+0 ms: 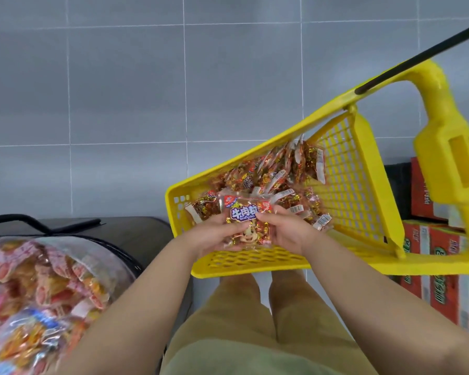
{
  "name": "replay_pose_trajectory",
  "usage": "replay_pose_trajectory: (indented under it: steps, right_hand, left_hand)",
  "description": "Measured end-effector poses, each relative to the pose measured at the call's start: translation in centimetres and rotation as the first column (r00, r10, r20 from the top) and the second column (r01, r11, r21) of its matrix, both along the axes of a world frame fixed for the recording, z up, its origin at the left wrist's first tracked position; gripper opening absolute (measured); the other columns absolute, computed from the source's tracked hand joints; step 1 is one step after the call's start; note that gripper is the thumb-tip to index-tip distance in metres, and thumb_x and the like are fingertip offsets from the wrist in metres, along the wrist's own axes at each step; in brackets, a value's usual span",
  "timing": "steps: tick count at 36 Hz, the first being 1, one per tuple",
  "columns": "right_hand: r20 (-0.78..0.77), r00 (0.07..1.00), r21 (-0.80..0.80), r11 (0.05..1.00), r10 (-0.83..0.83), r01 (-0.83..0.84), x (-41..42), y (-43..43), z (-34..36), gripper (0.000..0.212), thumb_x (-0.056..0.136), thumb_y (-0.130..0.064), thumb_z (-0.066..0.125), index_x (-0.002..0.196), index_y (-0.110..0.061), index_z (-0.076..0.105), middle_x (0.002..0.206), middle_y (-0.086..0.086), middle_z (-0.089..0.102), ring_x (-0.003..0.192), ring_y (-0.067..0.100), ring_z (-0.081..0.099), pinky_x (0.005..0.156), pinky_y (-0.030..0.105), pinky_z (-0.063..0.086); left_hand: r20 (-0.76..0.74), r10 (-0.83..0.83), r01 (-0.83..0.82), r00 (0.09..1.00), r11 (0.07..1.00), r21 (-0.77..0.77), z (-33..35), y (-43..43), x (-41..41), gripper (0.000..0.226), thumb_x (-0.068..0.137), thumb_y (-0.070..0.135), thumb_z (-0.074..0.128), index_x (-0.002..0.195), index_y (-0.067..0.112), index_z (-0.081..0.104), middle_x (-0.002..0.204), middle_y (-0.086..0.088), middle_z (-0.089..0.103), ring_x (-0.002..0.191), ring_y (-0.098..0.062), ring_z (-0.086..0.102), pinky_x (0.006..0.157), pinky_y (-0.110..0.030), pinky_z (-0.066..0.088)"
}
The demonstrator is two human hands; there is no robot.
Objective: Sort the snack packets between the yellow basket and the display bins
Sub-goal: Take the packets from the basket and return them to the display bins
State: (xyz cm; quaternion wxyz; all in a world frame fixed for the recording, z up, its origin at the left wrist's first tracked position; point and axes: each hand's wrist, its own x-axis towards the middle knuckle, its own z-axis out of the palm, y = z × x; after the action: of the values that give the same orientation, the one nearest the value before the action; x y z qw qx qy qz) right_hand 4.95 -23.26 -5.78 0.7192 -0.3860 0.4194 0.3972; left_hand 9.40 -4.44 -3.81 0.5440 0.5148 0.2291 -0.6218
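Yellow plastic lattice-walled basket (358, 185) at centre right of frame, tilted, black handle bar (417, 58) running toward upper right. Inside, heaped toward its far corner: many small clear packets of red-and-gold wrapped snacks (279, 174). Lower left: dark display bin (136, 234) holding pink, orange and clear snack bags (38, 288), blurred. Right edge: stacked red-and-white cardboard cartons (439, 272) below the basket. Grey tiled floor (119, 90) with pale grout lines across upper frame.

Clear snack packet with blue-and-white label and cartoon face (248, 226) held over the basket's near end, long axis roughly up-down in frame, label top pointing away. Left hand (214, 234) gripped its left edge, right hand (284, 231) its right edge; both clenched on it.
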Motion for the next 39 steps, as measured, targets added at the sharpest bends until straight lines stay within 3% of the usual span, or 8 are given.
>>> replay_pose_trajectory:
  steps: [4, 9, 14, 18, 21, 28, 32, 39]
  right_hand:
    - [-0.053, 0.991, -0.150, 0.982, -0.124, 0.115, -0.8, -2.1, -0.9, 0.051, 0.079, -0.012, 0.072, 0.125, -0.012, 0.050, 0.122, 0.006, 0.064, 0.119, 0.024, 0.056, 0.097, 0.036, 0.045]
    - [-0.067, 0.969, -0.297, 0.932, -0.237, 0.208, -2.4, -5.3, -1.7, 0.047, 0.078, -0.009, 0.073, 0.119, -0.024, 0.055, 0.107, 0.008, 0.070, 0.096, 0.021, 0.068, 0.091, 0.038, 0.052]
    - [-0.105, 0.964, -0.375, 0.908, -0.243, 0.188, -3.9, -7.1, -2.1, 0.033, 0.079, -0.014, 0.073, 0.110, -0.012, 0.061, 0.099, 0.009, 0.073, 0.092, 0.026, 0.069, 0.091, 0.045, 0.052]
    - [-0.103, 0.973, -0.336, 0.928, -0.209, 0.164, -4.6, -7.8, -2.3, 0.033, 0.080, -0.020, 0.071, 0.111, -0.014, 0.061, 0.099, 0.009, 0.073, 0.095, 0.027, 0.069, 0.093, 0.049, 0.050]
    - [-0.096, 0.967, -0.291, 0.936, -0.236, 0.199, -4.5, -8.0, -2.4, 0.033, 0.081, -0.019, 0.071, 0.111, -0.012, 0.061, 0.101, 0.010, 0.073, 0.094, 0.027, 0.069, 0.088, 0.045, 0.053]
    - [-0.122, 0.933, -0.191, 0.931, -0.337, 0.311, -3.0, -7.1, -1.7, 0.029, 0.082, -0.019, 0.067, 0.109, -0.011, 0.060, 0.100, 0.012, 0.072, 0.091, 0.027, 0.070, 0.070, 0.038, 0.057]
    - [-0.075, 0.931, -0.137, 0.929, -0.356, 0.344, -2.2, -6.2, -1.1, 0.039, 0.077, -0.026, 0.070, 0.111, -0.011, 0.060, 0.103, 0.011, 0.072, 0.092, 0.026, 0.070, 0.065, 0.036, 0.058]
    - [-0.017, 0.957, -0.037, 0.957, -0.289, 0.288, -1.8, -5.0, -1.2, 0.056, 0.066, -0.031, 0.073, 0.118, -0.014, 0.058, 0.109, 0.011, 0.070, 0.100, 0.027, 0.068, 0.080, 0.043, 0.057]
  left_hand:
    - [0.175, -0.130, 0.084, 0.976, 0.965, 0.249, -2.2, -1.9, 1.6, 0.049, 0.091, 0.062, 0.042, 0.116, 0.021, 0.054, 0.099, 0.002, 0.062, 0.093, -0.017, 0.063, 0.081, -0.034, 0.055]
    - [0.546, -0.394, -0.100, 0.740, 0.738, 0.667, -6.0, -3.1, 3.1, 0.061, 0.082, 0.047, 0.068, 0.126, 0.009, 0.050, 0.119, -0.011, 0.060, 0.106, -0.027, 0.058, 0.089, -0.039, 0.049]
    - [0.440, -0.623, 0.209, 0.647, 0.700, 0.683, -8.3, -4.9, 4.2, 0.065, 0.084, 0.041, 0.068, 0.138, 0.011, 0.045, 0.133, -0.012, 0.056, 0.118, -0.030, 0.054, 0.092, -0.036, 0.045]
    - [0.357, -0.740, 0.302, 0.570, 0.593, 0.746, -9.0, -5.5, 5.2, 0.046, 0.092, 0.036, 0.059, 0.131, 0.011, 0.051, 0.112, -0.011, 0.066, 0.100, -0.028, 0.060, 0.075, -0.031, 0.044]
    - [0.332, -0.767, 0.330, 0.549, 0.564, 0.757, -9.0, -5.5, 5.6, 0.040, 0.097, 0.026, 0.051, 0.134, 0.011, 0.051, 0.122, -0.013, 0.062, 0.104, -0.029, 0.060, 0.081, -0.034, 0.046]
    - [0.496, -0.527, 0.079, 0.691, 0.736, 0.673, -5.8, -3.1, 3.8, 0.032, 0.095, 0.023, 0.055, 0.122, 0.005, 0.061, 0.121, -0.016, 0.063, 0.104, -0.026, 0.062, 0.083, -0.028, 0.043]
    - [0.423, -0.070, -0.118, 0.903, 0.907, 0.403, -3.2, -2.0, 1.7, 0.013, 0.095, 0.017, 0.058, 0.084, 0.010, 0.061, 0.094, -0.014, 0.063, 0.084, -0.021, 0.068, 0.071, -0.030, 0.059]
    - [0.163, 0.244, -0.265, 0.956, 0.957, 0.120, -2.0, -3.8, -1.8, 0.028, 0.096, 0.011, 0.054, 0.122, 0.001, 0.057, 0.123, -0.016, 0.061, 0.099, -0.021, 0.065, 0.078, -0.026, 0.058]
